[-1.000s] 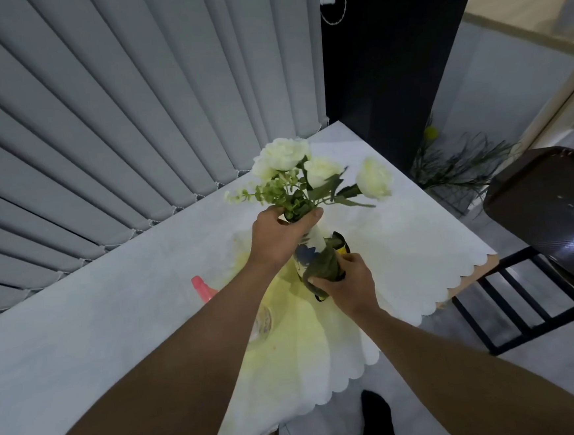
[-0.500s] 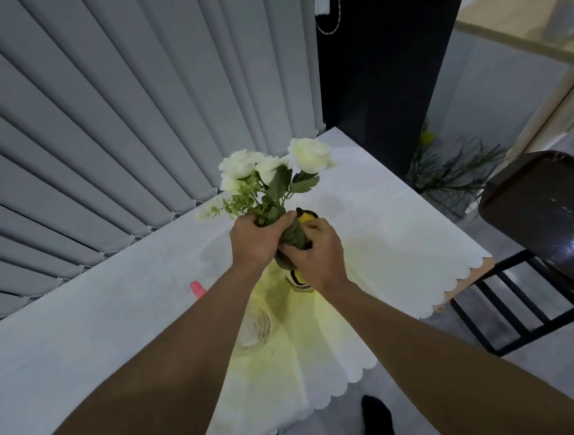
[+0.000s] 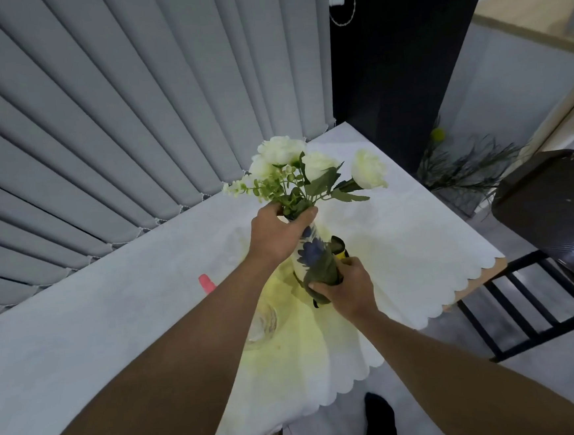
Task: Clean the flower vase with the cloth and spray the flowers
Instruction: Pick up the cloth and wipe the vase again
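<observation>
Fingers [image 3: 307, 215] of my left hand [image 3: 276, 233] wrap closed around the neck of the white vase [image 3: 307, 250] with blue flowers painted on it, just under the white flowers [image 3: 283, 150] standing in it. My right hand [image 3: 348, 289] presses a dark green cloth [image 3: 322, 271] against the vase's lower side, fingers curled shut on it. The vase is held above the white-covered desk [image 3: 418, 241], with a clear glass [image 3: 263, 324] beside my left forearm.

The left hand [image 3: 278, 233] hides the vase [image 3: 310, 249] neck; the forearm covers a pink object [image 3: 206, 282].
</observation>
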`<control>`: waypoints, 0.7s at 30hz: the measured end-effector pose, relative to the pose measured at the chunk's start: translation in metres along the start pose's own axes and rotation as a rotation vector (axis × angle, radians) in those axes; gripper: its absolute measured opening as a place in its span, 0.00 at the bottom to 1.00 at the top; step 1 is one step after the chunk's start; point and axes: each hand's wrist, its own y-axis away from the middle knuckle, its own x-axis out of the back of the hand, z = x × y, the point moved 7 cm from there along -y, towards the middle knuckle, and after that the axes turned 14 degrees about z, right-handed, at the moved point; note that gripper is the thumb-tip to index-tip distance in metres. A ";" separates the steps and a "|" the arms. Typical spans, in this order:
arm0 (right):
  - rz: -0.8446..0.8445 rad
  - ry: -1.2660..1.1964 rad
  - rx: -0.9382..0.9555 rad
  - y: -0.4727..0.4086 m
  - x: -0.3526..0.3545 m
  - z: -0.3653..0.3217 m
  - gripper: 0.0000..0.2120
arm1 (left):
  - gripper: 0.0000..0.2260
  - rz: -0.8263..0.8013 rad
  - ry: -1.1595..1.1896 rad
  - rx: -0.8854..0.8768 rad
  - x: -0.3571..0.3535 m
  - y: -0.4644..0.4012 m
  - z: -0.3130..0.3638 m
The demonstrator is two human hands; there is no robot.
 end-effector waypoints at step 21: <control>0.079 -0.139 0.039 -0.014 0.012 -0.032 0.25 | 0.08 -0.083 0.078 0.026 -0.005 -0.001 0.001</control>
